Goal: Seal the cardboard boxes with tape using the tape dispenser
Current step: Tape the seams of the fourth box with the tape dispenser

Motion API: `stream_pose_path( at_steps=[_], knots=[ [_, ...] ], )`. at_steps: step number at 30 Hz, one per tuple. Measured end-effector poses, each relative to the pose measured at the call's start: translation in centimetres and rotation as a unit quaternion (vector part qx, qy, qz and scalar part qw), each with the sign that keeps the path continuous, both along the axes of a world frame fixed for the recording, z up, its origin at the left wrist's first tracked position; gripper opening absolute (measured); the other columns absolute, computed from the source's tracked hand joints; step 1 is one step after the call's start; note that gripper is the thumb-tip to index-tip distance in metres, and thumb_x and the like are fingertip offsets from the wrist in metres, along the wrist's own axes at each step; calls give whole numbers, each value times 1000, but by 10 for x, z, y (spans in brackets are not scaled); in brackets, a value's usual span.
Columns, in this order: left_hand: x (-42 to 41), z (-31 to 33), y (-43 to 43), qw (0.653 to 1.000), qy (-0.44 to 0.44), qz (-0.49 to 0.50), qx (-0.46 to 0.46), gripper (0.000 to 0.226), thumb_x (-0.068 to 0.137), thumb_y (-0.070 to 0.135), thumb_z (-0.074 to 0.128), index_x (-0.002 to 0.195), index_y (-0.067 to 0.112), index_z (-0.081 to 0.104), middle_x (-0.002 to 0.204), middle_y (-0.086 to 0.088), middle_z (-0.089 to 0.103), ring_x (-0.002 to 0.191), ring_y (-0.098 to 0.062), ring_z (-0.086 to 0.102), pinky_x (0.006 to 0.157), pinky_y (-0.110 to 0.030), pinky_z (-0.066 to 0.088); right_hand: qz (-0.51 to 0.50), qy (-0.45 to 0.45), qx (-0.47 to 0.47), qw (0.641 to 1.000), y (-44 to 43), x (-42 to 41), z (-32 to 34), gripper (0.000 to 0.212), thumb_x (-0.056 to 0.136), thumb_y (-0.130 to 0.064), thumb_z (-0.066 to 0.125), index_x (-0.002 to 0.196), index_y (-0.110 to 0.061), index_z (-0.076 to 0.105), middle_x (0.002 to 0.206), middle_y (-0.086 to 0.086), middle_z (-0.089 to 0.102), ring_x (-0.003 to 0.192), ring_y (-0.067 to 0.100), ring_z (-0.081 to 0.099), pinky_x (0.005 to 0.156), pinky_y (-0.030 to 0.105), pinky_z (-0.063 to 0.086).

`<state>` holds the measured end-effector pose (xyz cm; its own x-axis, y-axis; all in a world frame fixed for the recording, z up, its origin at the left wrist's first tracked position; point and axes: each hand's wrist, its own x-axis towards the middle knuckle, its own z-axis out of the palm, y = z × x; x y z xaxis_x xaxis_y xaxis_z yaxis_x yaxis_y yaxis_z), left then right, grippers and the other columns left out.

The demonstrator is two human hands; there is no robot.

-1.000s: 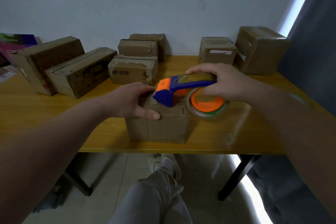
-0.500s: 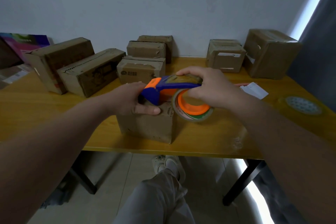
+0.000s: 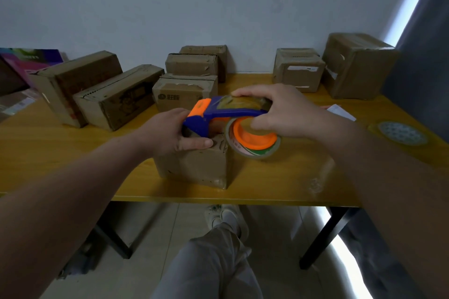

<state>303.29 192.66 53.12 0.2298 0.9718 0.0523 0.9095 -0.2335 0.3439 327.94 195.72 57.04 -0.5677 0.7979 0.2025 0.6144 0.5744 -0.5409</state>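
A small brown cardboard box (image 3: 194,167) stands near the front edge of the yellow wooden table (image 3: 73,160). My left hand (image 3: 170,136) holds its top left edge, thumb lying along the front rim. My right hand (image 3: 279,114) grips a blue and orange tape dispenser (image 3: 218,114) from above. The dispenser's blue nose rests on the box top beside my left fingers. Its orange hub with the tape roll (image 3: 252,143) hangs off the box's right side.
Several more cardboard boxes line the back of the table: two long ones (image 3: 114,97) at the left, a stack (image 3: 189,80) in the middle, two (image 3: 340,70) at the right. A clear tape roll (image 3: 398,132) and a white paper (image 3: 340,111) lie at the right.
The dispenser and my right hand have moved left along the box top toward my left hand. The camera has swung, bringing the right end of the table into view.
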Motion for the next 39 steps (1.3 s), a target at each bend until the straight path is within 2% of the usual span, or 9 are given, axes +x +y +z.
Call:
stream_pose_path(
  at_steps=[4, 9, 12, 16, 19, 22, 26, 33, 39],
  knots=[
    [0, -4, 5, 999, 48, 17, -7, 114, 51, 89, 38, 141, 19, 37, 135, -3, 46, 119, -18, 44, 89, -28, 37, -21, -13, 6, 1000, 0, 39, 6, 57, 77, -22, 70, 123, -49, 50, 93, -24, 50, 70, -21, 50, 50, 1, 37],
    [-3, -4, 5, 996, 80, 21, -20, 122, 49, 95, 33, 146, 20, 30, 144, -2, 38, 127, -20, 38, 97, -31, 35, -40, -24, -24, 999, -4, 63, -19, 62, 77, -17, 72, 120, -54, 45, 93, -17, 59, 70, -9, 55, 52, 6, 41],
    [-1, -2, 1, 995, 91, 18, -24, 118, 58, 93, 35, 148, 18, 25, 151, -5, 31, 136, -22, 30, 105, -34, 30, -45, -15, -16, 999, -4, 60, -30, 65, 78, -19, 72, 120, -58, 40, 98, -16, 58, 74, 4, 58, 56, 14, 41],
    [5, -3, -9, 987, 153, 53, -18, 118, 58, 87, 20, 151, 14, 11, 158, -9, 12, 145, -24, 13, 113, -40, 22, -56, 19, -22, 998, -6, 60, -40, 67, 77, -15, 71, 120, -57, 41, 100, -19, 55, 77, 4, 59, 58, 15, 44],
    [6, -9, -16, 982, 159, 100, -5, 119, 61, 86, 14, 150, 7, 10, 156, -17, 14, 143, -30, 16, 114, -44, 26, -66, 45, -17, 997, -11, 56, -50, 67, 77, -14, 70, 120, -55, 40, 101, -19, 54, 76, 3, 57, 57, 13, 41],
    [10, -13, -16, 974, 193, 113, 25, 118, 62, 87, 7, 144, 4, 23, 147, -21, 29, 136, -32, 28, 112, -47, 29, -82, 59, -15, 995, -13, 54, -61, 68, 78, -15, 70, 122, -56, 38, 115, -6, 55, 88, 10, 56, 63, 19, 43],
    [24, -13, -15, 973, 215, 80, 12, 129, 56, 94, -6, 150, 7, 12, 157, -17, 12, 145, -29, 13, 115, -42, 16, -97, 79, -19, 992, -15, 53, -70, 69, 77, -16, 70, 131, -50, 43, 119, 0, 57, 91, 14, 57, 67, 24, 47],
    [46, -7, -19, 978, 207, -12, -6, 112, 61, 84, 14, 152, 19, -1, 160, -4, -2, 146, -19, 5, 114, -33, 12, -119, 94, -5, 988, -26, 47, -76, 67, 77, -17, 69, 132, -47, 46, 115, -3, 56, 84, 8, 57, 61, 14, 42],
    [21, -3, -16, 981, 180, -62, -34, 93, 73, 70, 29, 150, 30, -6, 158, 6, -9, 144, -10, -5, 100, -21, -1, -125, 119, 10, 985, -38, 21, -80, 66, 79, -20, 69, 136, -42, 45, 116, 0, 55, 91, 11, 58, 72, 24, 53]
  ],
)
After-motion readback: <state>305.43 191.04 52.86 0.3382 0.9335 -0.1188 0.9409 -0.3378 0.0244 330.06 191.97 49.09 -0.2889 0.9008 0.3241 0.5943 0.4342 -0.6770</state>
